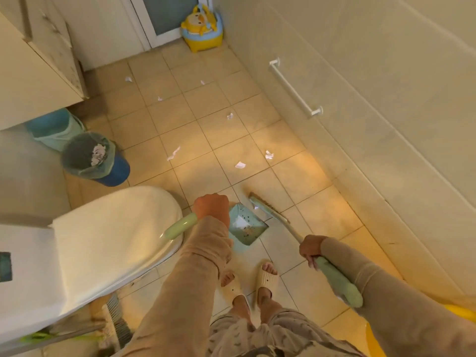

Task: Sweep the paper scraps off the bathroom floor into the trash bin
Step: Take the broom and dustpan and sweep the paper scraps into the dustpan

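Note:
My left hand (211,206) is closed around the pale green handle of a light blue dustpan (246,226), which rests on the tiled floor with a white scrap and some dirt in it. My right hand (310,247) grips the green handle of a broom (268,210); its bristle head lies on the floor at the pan's right edge. Several white paper scraps lie ahead on the tiles, such as one scrap (240,165), another (269,154) and a long one (173,153). The blue trash bin (113,173), lined with a green bag and holding crumpled paper, stands at the left.
A white toilet (110,235) with its lid down fills the lower left. A second bucket (55,128) sits under the cabinet (33,73). A yellow child's potty (202,28) stands by the far door. A white grab rail (295,88) runs along the right wall. My slippered feet (266,278) stand behind the pan.

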`<state>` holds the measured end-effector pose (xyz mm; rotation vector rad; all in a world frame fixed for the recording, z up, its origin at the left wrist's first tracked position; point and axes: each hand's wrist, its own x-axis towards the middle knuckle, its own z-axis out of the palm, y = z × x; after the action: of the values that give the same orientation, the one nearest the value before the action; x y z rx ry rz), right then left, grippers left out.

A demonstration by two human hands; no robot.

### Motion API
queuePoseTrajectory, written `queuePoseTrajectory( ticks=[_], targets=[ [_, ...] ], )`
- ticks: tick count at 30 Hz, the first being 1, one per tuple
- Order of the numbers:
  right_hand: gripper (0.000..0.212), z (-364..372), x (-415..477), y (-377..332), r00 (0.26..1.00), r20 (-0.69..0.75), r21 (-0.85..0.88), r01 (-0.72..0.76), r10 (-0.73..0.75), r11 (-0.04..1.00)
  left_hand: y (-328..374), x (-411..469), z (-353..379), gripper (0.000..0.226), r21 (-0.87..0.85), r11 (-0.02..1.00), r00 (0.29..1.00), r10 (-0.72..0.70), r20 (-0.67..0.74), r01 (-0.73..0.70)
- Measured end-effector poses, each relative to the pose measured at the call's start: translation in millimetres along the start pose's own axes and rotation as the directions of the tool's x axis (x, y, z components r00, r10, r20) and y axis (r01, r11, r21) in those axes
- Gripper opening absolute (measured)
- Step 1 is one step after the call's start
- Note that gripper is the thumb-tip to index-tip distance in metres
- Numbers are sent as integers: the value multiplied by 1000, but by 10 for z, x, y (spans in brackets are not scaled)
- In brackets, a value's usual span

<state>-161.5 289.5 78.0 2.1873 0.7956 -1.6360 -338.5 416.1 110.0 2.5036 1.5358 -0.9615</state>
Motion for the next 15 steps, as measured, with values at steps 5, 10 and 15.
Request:
queuePoseTrajectory(
  ticks=[5,10,15],
  targets=[
    [44,-133,-198,-135,982,186,-35,-21,27,999,-75,-10,-10,22,-20,1000,999,12,-41,-13],
    [47,-578,-405,16,982,183,198,-87,51,976,-104,-38,-3,23,-20,998,997,55,-60,-57],
    [38,-680,-366,41,997,56,180,-61,52,982,-205,-19,-44,23,1,993,992,117,-46,-117]
  ],
)
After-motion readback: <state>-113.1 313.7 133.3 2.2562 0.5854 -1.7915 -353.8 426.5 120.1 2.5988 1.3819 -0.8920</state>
